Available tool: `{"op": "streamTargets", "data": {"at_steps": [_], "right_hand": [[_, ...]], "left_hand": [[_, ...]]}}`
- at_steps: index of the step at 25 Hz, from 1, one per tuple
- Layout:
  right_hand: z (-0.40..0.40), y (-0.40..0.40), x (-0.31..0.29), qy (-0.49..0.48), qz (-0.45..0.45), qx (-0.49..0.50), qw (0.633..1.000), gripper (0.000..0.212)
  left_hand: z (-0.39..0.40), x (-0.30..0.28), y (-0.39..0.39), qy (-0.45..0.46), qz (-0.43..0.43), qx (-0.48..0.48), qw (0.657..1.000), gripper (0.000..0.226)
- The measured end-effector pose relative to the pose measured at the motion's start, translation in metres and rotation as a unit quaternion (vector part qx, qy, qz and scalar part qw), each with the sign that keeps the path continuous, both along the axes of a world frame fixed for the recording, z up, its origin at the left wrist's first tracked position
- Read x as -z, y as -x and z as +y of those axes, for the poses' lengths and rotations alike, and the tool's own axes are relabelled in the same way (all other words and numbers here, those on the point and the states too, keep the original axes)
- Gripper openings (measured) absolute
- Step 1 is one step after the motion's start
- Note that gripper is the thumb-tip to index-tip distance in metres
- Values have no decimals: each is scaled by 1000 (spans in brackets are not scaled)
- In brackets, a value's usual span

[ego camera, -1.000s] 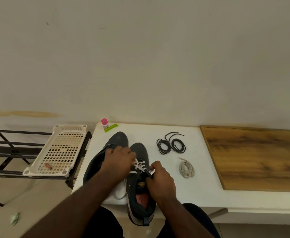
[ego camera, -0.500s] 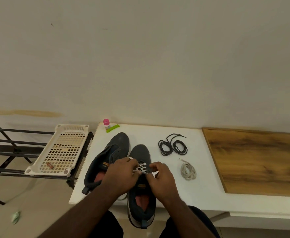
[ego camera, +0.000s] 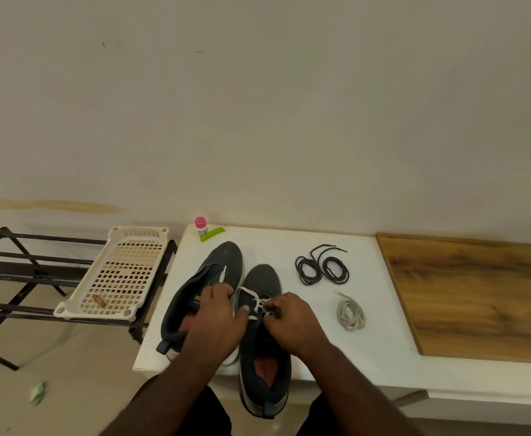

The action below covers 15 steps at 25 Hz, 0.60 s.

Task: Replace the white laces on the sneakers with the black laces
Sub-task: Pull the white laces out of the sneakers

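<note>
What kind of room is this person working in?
Probably a home entryway or utility corner: a metal shoe rack stands beside a low white table that holds sneakers and spare laces, against a bare wall.

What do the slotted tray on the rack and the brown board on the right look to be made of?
The slotted tray looks like cream moulded plastic: a uniform grid of holes and rounded corners. The brown board looks like wood or a wood-grain laminate with a matte finish; the streaky grain shows, but which one is unclear.

Sneakers (ego camera: 242, 309) left — laces (ego camera: 322, 269) right
</note>
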State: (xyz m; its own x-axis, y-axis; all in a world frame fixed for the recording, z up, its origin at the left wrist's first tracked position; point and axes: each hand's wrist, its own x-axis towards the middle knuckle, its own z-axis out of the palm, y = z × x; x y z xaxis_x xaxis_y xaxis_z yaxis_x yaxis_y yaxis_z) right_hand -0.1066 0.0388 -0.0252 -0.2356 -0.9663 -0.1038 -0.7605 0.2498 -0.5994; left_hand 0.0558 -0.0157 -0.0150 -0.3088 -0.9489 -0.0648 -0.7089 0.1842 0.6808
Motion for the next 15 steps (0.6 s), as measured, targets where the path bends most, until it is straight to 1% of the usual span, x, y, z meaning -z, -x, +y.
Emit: {"op": "streamTargets", "data": {"at_steps": [2,3,5,7,9,10,11,12,14,15], "right_hand": [[-2,-4,-2,-12,43,-22,999,18],[-4,-7,-2,-16,65,-32,997,17],[-5,-12,-3,-9,101,-28,994,17],[-5,-4,-4,7,105,41,994,17],[-3,13,-3,28,84,112,990,15],[0,19,-2,42,58,102,992,12],[2,20,-4,52,34,63,996,11],[2,16,-5,51,28,12,998,15],[2,-4,-5,12,90,-71,993,22],[2,-12,-3,7,127,-79,989,22]], "left_hand": [[18,6,6,-72,-11,59,996,28],[23,10,7,-80,-20,76,994,26],[25,14,6,-66,-42,74,994,20],[24,12,5,-55,-52,64,995,15],[26,9,5,-43,-57,61,996,14],[27,9,7,-36,-65,66,995,14],[28,9,8,-29,-73,71,994,13],[28,10,9,-25,-77,73,994,11],[28,11,10,-23,-71,70,995,10],[28,12,10,-21,-68,69,995,11]]}}
